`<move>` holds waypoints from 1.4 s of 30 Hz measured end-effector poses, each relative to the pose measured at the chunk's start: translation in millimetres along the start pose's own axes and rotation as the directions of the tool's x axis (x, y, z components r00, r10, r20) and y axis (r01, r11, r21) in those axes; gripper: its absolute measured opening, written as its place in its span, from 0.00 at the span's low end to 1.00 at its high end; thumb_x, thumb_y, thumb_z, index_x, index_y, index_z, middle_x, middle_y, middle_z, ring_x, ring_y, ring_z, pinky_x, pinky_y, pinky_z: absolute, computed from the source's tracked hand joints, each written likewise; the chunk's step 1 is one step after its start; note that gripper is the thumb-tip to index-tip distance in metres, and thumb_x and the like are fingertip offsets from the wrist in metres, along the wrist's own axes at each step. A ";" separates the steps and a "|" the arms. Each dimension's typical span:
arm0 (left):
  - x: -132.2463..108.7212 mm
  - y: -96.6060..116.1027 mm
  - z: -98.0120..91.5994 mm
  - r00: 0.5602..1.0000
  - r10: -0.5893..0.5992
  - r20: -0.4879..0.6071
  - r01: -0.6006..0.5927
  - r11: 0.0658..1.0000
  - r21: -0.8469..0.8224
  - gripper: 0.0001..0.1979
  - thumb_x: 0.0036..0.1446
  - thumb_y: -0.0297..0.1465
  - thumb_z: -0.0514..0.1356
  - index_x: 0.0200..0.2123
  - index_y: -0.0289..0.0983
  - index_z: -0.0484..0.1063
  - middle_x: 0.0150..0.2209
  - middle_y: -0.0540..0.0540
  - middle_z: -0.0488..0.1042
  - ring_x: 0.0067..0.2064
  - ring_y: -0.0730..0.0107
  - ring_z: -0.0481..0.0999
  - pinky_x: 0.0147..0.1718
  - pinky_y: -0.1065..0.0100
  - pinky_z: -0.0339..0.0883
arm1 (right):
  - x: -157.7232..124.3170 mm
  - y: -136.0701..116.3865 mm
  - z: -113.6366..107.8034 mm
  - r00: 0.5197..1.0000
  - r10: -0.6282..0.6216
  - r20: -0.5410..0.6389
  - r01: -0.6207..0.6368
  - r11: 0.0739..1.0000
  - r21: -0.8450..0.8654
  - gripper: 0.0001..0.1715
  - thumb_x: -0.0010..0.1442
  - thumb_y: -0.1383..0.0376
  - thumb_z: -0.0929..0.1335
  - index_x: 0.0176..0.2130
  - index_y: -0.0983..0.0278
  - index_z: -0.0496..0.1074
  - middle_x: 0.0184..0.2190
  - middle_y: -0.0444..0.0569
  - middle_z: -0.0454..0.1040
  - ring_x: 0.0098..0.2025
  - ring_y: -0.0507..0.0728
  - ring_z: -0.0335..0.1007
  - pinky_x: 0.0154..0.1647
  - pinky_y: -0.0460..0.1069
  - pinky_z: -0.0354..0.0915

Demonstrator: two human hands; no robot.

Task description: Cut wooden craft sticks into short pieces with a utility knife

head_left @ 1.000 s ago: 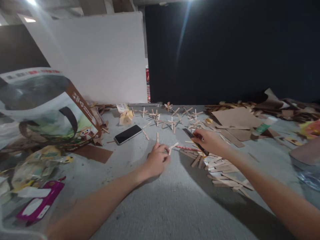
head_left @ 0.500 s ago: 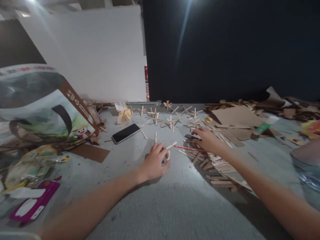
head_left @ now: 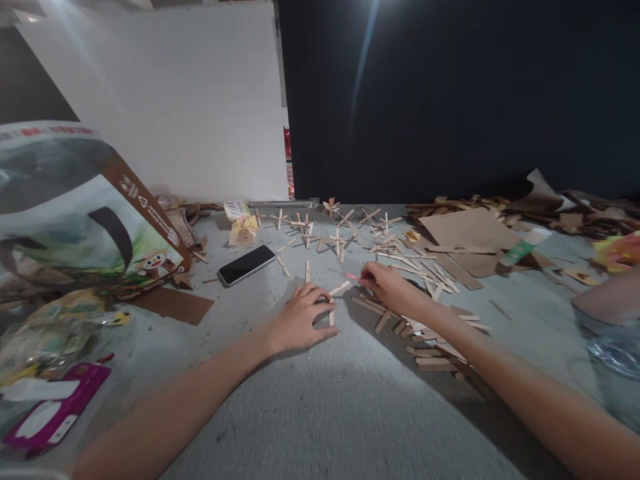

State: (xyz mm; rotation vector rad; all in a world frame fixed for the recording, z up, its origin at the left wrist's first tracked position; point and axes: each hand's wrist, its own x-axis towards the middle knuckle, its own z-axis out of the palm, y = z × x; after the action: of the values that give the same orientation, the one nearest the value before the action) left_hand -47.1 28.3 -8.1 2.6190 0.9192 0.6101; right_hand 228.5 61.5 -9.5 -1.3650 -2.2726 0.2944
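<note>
Pale, flat wooden sticks [head_left: 340,289] lie just beside the loosely spread left hand [head_left: 303,317]; the right hand [head_left: 390,285], empty earlier, now pinches a slim red rod [head_left: 351,276], making it steerable.

Sticks [head_left: 307,271], my 12: bare wood, matt. Tabletop [head_left: 280,413]: grey, matt, slightly rough-looking. Phone [head_left: 247,265], my 11: glossy, glass-like face. Bag [head_left: 65,220], my 10: shiny printed plastic film. Sheet [head_left: 465,230], my 1: matt brown cardboard.
</note>
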 end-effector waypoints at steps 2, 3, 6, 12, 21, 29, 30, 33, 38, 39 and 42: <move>1.4 -1.9 -0.2 1.000 -0.008 -0.010 0.008 1.000 -0.019 0.17 0.60 0.41 0.69 0.49 0.42 0.81 0.52 0.41 0.77 0.60 0.51 0.69 0.61 0.49 0.61 | -0.5 -10.6 -2.7 0.993 0.063 -0.104 -0.042 0.981 0.191 0.11 0.72 0.61 0.61 0.49 0.61 0.69 0.36 0.49 0.75 0.37 0.59 0.72 0.41 0.52 0.65; 2.4 -2.9 -0.4 1.000 -0.008 -0.005 0.008 1.000 -0.023 0.15 0.60 0.41 0.69 0.48 0.42 0.81 0.52 0.41 0.77 0.59 0.51 0.70 0.61 0.50 0.61 | -1.9 -17.1 -3.4 0.987 0.059 -0.151 -0.019 0.967 0.252 0.14 0.73 0.60 0.60 0.54 0.61 0.67 0.35 0.48 0.74 0.35 0.58 0.71 0.40 0.52 0.65; 5.5 -4.4 -0.8 1.000 -0.019 0.003 0.019 1.000 -0.014 0.14 0.59 0.41 0.70 0.45 0.41 0.81 0.50 0.42 0.79 0.58 0.51 0.72 0.59 0.50 0.62 | -9.1 -37.6 -0.5 0.974 -0.025 -0.227 0.111 0.919 0.378 0.16 0.75 0.58 0.56 0.51 0.58 0.69 0.30 0.45 0.70 0.33 0.57 0.69 0.41 0.52 0.67; 5.5 -4.1 0.6 0.998 -0.057 -0.037 0.055 0.997 -0.059 0.15 0.58 0.41 0.70 0.47 0.42 0.81 0.54 0.41 0.79 0.59 0.49 0.72 0.59 0.48 0.63 | -20.4 -57.1 22.0 0.958 0.100 -0.268 0.075 0.816 0.574 0.15 0.71 0.50 0.64 0.46 0.57 0.71 0.38 0.50 0.76 0.39 0.59 0.75 0.43 0.54 0.70; 8.4 -8.3 2.4 0.988 -0.142 -0.062 0.127 0.973 -0.193 0.15 0.54 0.38 0.73 0.45 0.42 0.82 0.54 0.40 0.81 0.63 0.47 0.71 0.63 0.45 0.62 | -24.0 -47.7 22.5 0.989 0.127 -0.073 -0.049 0.759 0.650 0.27 0.71 0.44 0.62 0.38 0.60 0.78 0.26 0.45 0.72 0.26 0.55 0.65 0.27 0.49 0.61; 7.9 -5.4 2.7 0.978 -0.196 -0.076 0.173 0.956 -0.237 0.26 0.53 0.37 0.73 0.55 0.44 0.78 0.57 0.40 0.79 0.64 0.50 0.70 0.64 0.47 0.63 | -27.3 -42.2 29.5 0.996 -0.018 0.083 -0.050 0.664 0.746 0.21 0.70 0.47 0.66 0.49 0.60 0.70 0.27 0.43 0.76 0.28 0.55 0.72 0.30 0.48 0.65; 8.1 -5.6 2.9 0.979 -0.191 -0.071 0.170 0.958 -0.232 0.25 0.53 0.38 0.73 0.55 0.44 0.78 0.57 0.41 0.79 0.64 0.50 0.70 0.64 0.47 0.62 | -26.7 -40.3 31.4 0.995 -0.019 0.094 -0.059 0.653 0.755 0.21 0.69 0.47 0.67 0.48 0.61 0.70 0.27 0.44 0.76 0.28 0.55 0.73 0.30 0.48 0.65; 9.0 -6.0 2.8 0.984 -0.170 -0.056 0.155 0.964 -0.215 0.22 0.55 0.38 0.72 0.53 0.45 0.79 0.57 0.41 0.79 0.64 0.49 0.70 0.64 0.47 0.62 | -24.4 -36.5 34.8 0.994 -0.032 0.108 -0.062 0.651 0.756 0.19 0.69 0.49 0.69 0.44 0.62 0.72 0.28 0.45 0.77 0.28 0.54 0.73 0.29 0.47 0.65; 8.5 -4.3 0.9 0.974 -0.219 -0.050 0.205 0.957 -0.204 0.28 0.54 0.40 0.72 0.58 0.43 0.76 0.59 0.39 0.77 0.64 0.46 0.70 0.64 0.46 0.62 | -21.7 -39.0 33.1 0.996 0.002 0.090 -0.073 0.614 0.786 0.18 0.67 0.49 0.71 0.43 0.62 0.75 0.27 0.44 0.77 0.26 0.53 0.72 0.26 0.47 0.65; 8.1 -3.3 0.3 0.967 -0.251 -0.040 0.240 0.953 -0.187 0.31 0.54 0.41 0.72 0.61 0.43 0.74 0.61 0.39 0.75 0.65 0.46 0.69 0.65 0.46 0.62 | -21.7 -40.6 31.9 0.995 0.006 0.096 -0.080 0.607 0.791 0.19 0.66 0.49 0.71 0.42 0.62 0.75 0.27 0.44 0.77 0.26 0.53 0.72 0.26 0.47 0.65; 7.0 1.3 -2.5 0.949 -0.316 -0.006 0.312 0.939 -0.142 0.38 0.54 0.41 0.71 0.67 0.44 0.66 0.63 0.39 0.72 0.67 0.46 0.66 0.66 0.47 0.61 | -22.2 -45.8 27.8 0.995 0.016 0.097 -0.088 0.591 0.802 0.21 0.66 0.47 0.70 0.41 0.62 0.75 0.26 0.45 0.76 0.25 0.53 0.71 0.26 0.47 0.66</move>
State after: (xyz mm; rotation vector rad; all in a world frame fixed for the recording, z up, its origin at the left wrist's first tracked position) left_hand -42.7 32.1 -3.4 2.2796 1.2247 0.6033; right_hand 188.1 21.5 -21.0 -0.9047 -1.7333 1.2553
